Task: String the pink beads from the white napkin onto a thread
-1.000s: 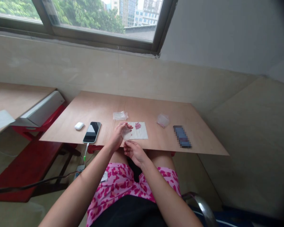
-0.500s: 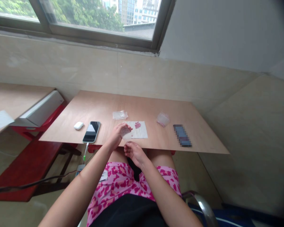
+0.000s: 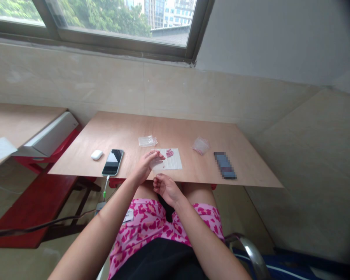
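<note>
My left hand (image 3: 145, 166) pinches clear bag (image 3: 156, 163) between fingers; right hand (image 3: 165, 189) loosely curled, empty; pink beads (image 3: 169, 153) still piled on paper sheet (image 3: 175, 165) beyond left fingertips.

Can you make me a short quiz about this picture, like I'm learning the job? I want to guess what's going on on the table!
1. Which hand holds the clear plastic bag, left or right?
2. True or false: the small pink beads lie on the white paper.
3. What small white thing lies just left of the black phone?

Key:
1. The left hand.
2. True.
3. An earbud case.
</note>
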{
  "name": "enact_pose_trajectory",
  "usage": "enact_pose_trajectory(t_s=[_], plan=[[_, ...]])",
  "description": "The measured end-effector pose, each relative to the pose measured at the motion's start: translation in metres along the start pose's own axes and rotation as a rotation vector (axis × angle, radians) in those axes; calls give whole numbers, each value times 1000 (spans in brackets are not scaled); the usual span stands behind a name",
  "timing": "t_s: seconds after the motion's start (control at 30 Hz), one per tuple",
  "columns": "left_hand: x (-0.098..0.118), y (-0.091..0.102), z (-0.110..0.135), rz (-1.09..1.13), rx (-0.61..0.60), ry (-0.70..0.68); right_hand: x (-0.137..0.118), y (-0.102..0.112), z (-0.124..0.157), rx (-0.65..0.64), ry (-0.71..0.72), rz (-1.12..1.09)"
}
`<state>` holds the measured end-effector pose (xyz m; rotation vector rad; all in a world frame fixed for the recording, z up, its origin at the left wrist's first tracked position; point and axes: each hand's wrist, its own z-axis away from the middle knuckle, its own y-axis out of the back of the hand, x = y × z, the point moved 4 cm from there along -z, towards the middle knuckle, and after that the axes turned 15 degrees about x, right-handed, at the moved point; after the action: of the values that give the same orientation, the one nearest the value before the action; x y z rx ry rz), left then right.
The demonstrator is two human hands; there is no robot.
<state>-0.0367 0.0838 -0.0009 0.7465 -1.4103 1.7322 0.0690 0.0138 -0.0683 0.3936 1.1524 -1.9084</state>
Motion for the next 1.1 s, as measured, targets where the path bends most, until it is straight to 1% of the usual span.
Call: enact_pose_trajectory(t_s=[0.07, 0.17, 0.23, 0.3, 0.37, 0.4, 0.5, 0.6, 0.7, 0.8, 0.93, 1.1], plan=[[1, -1, 1, -51, 4, -41, 1, 0, 1, -10, -8, -8], [6, 1, 3, -181, 55, -131, 2, 6, -1, 4, -3, 67], [11, 4, 3, -320, 86, -221, -1, 15, -6, 63, 25, 136], [16, 6, 4, -481, 97, -325, -8, 29, -13, 142, 78, 171], [19, 7, 4, -623, 82, -416, -22, 43, -21, 214, 167, 195], [19, 7, 4, -682, 71, -455, -31, 50, -26, 248, 237, 238], [17, 8, 3, -819, 61, -543, -65, 68, -40, 349, 489, 480], [11, 12, 1, -872, 72, -594, -94, 76, -57, 397, 634, 653], [4, 17, -3, -852, 80, -615, -116, 75, -77, 413, 741, 799], [-4, 24, -9, -845, 92, -610, -129, 67, -96, 403, 830, 978], [-11, 33, -18, -953, 84, -643, -132, 56, -113, 380, 912, 1178], [-20, 39, -26, -1161, 76, -703, -126, 49, -115, 332, 997, 1319]])
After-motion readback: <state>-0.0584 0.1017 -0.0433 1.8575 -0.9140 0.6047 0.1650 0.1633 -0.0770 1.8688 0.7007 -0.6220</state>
